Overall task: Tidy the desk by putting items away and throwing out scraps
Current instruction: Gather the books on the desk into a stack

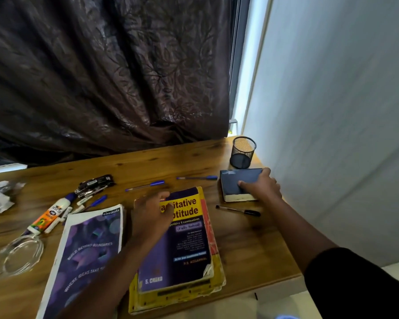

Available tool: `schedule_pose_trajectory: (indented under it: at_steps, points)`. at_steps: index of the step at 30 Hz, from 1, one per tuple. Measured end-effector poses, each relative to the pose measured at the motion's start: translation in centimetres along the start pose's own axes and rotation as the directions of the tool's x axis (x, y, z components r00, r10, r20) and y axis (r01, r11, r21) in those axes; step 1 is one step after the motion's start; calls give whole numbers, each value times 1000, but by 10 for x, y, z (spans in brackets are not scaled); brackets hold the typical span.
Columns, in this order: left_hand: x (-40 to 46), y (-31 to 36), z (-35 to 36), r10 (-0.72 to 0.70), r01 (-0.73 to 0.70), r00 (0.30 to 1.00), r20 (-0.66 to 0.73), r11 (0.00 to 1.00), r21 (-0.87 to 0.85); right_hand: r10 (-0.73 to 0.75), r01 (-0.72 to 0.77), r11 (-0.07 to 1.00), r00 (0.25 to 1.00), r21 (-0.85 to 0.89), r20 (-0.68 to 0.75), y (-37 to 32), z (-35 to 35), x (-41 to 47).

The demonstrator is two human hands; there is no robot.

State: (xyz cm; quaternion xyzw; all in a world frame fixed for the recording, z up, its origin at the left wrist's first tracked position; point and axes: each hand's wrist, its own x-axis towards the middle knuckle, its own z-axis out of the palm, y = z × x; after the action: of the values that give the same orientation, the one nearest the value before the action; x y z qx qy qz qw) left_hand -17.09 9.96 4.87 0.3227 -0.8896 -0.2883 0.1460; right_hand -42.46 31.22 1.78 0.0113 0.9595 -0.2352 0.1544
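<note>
Dark patterned curtain [106,72] behind wooden desk [251,247], pale wall [336,116] at right, daylight along window frame [238,65]

**Readable print on the desk**

On the purple-and-white softcover notebook [88,254] we read "classmate" at the top corner, then "BUILD BEYOND BOUNDARIES" across the cover, and lower down "WHERE IDEAS TAKE", the rest cut off by an arm.

On the thick yellow-and-purple paperback book [189,245] we make out "...itative ...ptitude", its first letters hidden by the left hand [151,215]. Below that: "...petitive Examinations", "(Fully Solved)", "R.S. AGGARWAL" faintly, and "S. CHAND" at the bottom. The small list in between is too fine to read.

The white-and-orange glue tube [52,212] carries a label; we cannot read it.
</note>
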Motion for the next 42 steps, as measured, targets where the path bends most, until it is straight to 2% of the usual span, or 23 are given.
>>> schedule_pose_trajectory:
  at_steps: [5,8,11,15,18,21,24,27,31,33,35,36,39,42]
  points:
    - [6,49,31,160,-161,978,134,987,0,122,-119,992,988,-44,92,-13,-11,13]
    - [16,82,55,218,-238,926,309,971,27,190,-182,980,975,-75,119,-17,-15,17]
    - [28,107,85,250,-289,865,434,957,24,191,-174,977,972,-124,135,-18,-13,23]
    - [40,120,115,237,-336,871,430,926,172,210,-201,976,971,-81,112,-17,-11,24]
    - [39,126,119,207,-309,873,442,935,173,220,-222,975,971,8,98,-10,-9,22]
    - [33,123,120,182,-298,870,457,934,195,232,-249,952,967,181,109,0,-10,20]
    - [28,120,120,162,-289,872,461,932,218,224,-249,874,969,418,109,3,-18,21]
    - [29,118,112,156,-271,875,459,942,197,143,-166,764,986,624,86,-3,-28,15]
    - [39,109,95,129,-186,862,490,980,70,36,-23,779,999,627,-8,-25,-42,-8]
    - [43,102,84,129,-94,855,503,991,-95,5,39,806,997,591,-74,-38,-53,-19]
    - [44,98,66,149,-19,884,443,958,-285,-48,133,817,985,561,-164,-51,-67,-32]
    - [45,96,55,147,-8,919,366,935,-354,-83,182,814,976,551,-200,-58,-75,-38]
    - [50,82,29,139,-56,977,161,898,-437,-199,285,782,957,555,-211,-80,-95,-56]
    - [50,66,5,143,-13,973,182,818,-575,-330,366,742,929,561,-170,-103,-110,-76]
